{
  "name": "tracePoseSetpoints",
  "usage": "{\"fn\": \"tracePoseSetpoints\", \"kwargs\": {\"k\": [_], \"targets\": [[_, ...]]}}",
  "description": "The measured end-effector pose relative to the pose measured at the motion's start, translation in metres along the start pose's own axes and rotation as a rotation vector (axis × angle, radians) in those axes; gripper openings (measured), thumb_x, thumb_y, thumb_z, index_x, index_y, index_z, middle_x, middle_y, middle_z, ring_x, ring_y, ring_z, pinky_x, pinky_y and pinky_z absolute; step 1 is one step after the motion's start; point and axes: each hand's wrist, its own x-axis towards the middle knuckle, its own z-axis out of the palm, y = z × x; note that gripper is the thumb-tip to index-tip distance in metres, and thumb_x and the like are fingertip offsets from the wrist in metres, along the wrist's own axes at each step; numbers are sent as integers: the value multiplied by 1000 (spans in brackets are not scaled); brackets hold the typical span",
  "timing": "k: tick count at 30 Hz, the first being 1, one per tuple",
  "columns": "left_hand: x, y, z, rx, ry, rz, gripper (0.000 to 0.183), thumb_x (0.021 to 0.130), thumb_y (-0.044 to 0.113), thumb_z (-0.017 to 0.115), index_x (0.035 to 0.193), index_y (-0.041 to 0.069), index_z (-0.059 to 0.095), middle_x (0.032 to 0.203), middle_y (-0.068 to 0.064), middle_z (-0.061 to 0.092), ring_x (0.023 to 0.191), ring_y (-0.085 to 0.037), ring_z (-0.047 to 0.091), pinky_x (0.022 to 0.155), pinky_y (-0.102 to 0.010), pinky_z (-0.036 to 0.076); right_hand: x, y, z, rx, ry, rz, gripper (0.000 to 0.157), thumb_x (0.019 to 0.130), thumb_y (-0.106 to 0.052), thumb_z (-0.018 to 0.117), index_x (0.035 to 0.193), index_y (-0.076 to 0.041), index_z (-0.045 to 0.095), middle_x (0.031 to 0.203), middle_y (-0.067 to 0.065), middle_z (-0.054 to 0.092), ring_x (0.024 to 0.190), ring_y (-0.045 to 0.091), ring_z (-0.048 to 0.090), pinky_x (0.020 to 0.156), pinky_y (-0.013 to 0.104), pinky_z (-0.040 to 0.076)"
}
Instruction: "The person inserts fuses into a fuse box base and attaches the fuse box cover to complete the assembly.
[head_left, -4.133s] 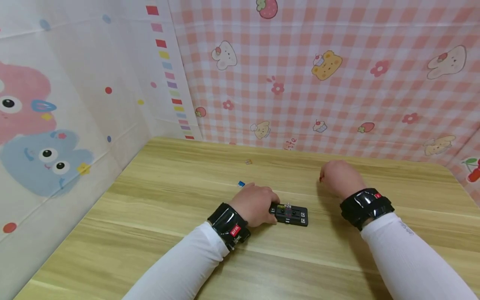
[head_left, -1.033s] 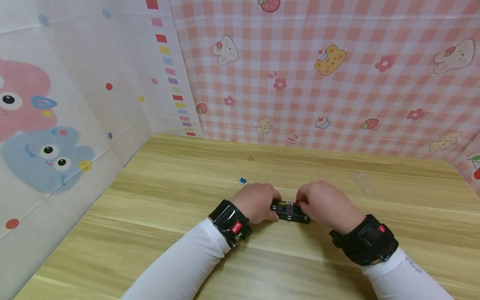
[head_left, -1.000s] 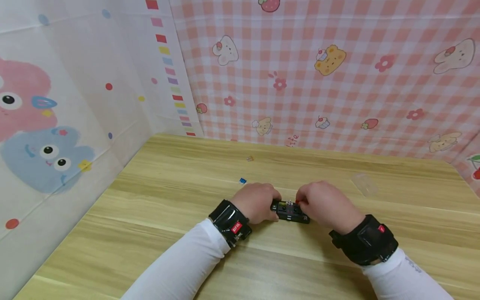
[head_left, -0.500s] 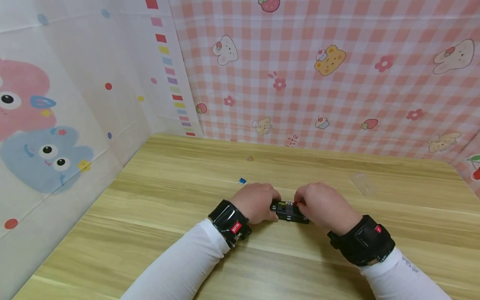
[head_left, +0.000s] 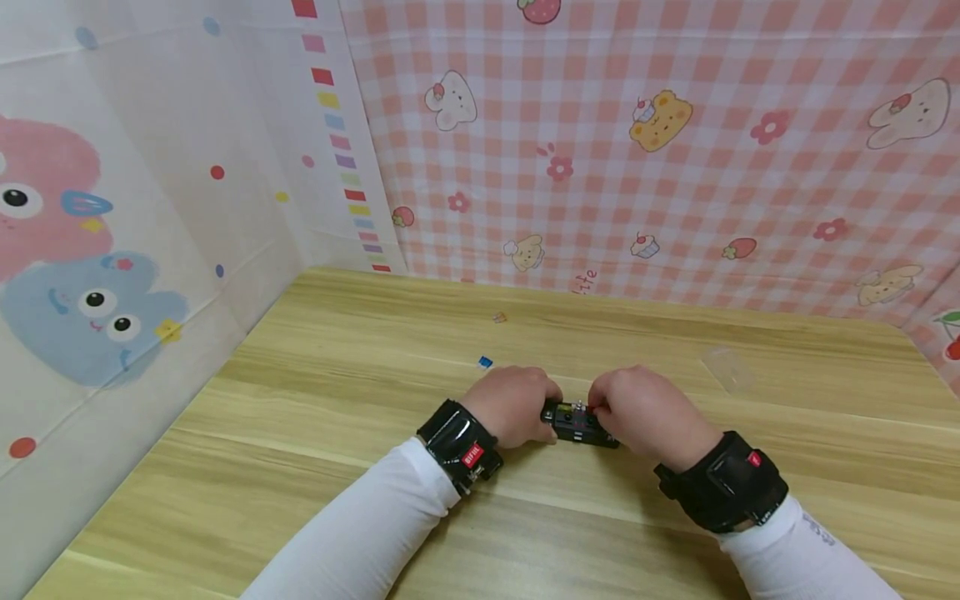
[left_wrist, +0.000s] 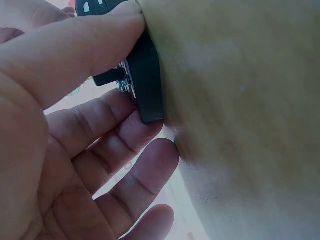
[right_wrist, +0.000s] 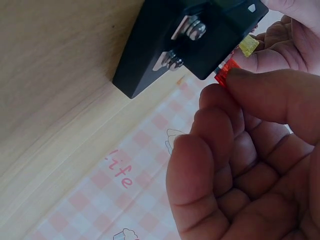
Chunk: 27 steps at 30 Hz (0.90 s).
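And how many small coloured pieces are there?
4: a red piece pinched in the right hand; a yellow piece on the black block; a blue piece on the table just beyond the left hand; an orange-tan piece farther back. Hands may hide others.

Block (head_left: 576,425) between left hand (head_left: 512,407) and right hand (head_left: 651,412), cloth (head_left: 592,125) (behind table (head_left: 555,525))

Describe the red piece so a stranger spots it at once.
On the wooden table, find the black block that the left hand grips by one end. Near the other end, the right hand pinches a small red piece. Its colour sets it apart from the yellow piece on the block and the blue piece lying loose on the table.
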Motion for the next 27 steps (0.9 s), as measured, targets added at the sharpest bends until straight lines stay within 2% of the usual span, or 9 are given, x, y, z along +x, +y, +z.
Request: {"fn": "tracePoseSetpoints", "kwargs": {"k": [27], "targets": [[1,0,3,4,11,-9,40,72,44,79,105,25,68,90,11,56,74,-8,48,68,-28,43,-1,-1,-1,12,-26,14,7,80,-9,68,77,-15,70,69,-6,59,59,8,48,55,27,46]]}}
